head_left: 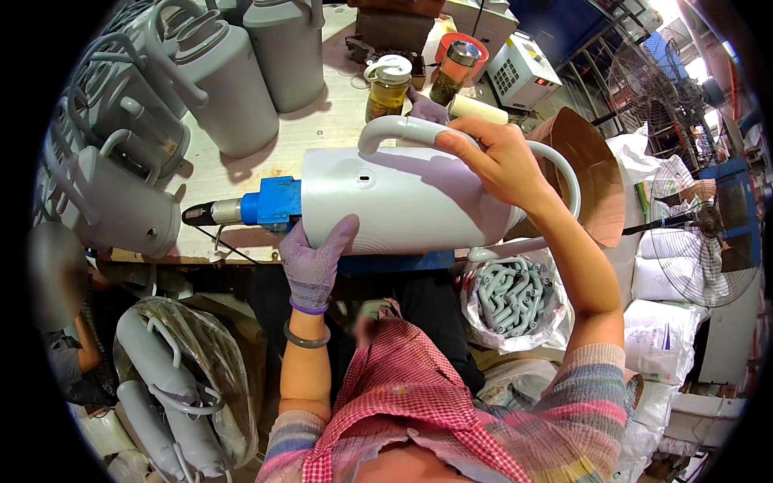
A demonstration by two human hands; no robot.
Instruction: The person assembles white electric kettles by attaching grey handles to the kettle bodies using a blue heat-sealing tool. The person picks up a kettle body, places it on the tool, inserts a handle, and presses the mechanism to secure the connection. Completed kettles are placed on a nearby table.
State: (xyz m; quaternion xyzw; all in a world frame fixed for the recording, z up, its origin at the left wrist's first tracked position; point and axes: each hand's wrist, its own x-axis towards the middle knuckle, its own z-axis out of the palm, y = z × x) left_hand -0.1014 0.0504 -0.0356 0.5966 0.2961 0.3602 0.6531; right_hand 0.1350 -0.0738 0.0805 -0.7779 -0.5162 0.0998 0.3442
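Note:
A light grey plastic jug shell [419, 201] lies on its side in front of me, with a small dark slot in its wall. Its left end meets a blue fixture [278, 201], which holds a metal tool with a black end [221, 212]. My left hand [312, 270], in a purple glove, grips the shell's lower left edge, thumb against the wall; its other fingers are partly hidden. Bare, my right hand [501, 161] is closed around the curved grey handle [407, 130] on top of the shell. A second curved grey piece [564, 173] arcs out at the shell's right end.
Several grey jugs [229, 88] crowd the table's left side. Behind the shell stand a lidded jar [389, 84] and a tumbler [455, 72]. A bag of grey handles [515, 296] is at right, bagged jugs [153, 354] lower left, a fan [704, 217] far right.

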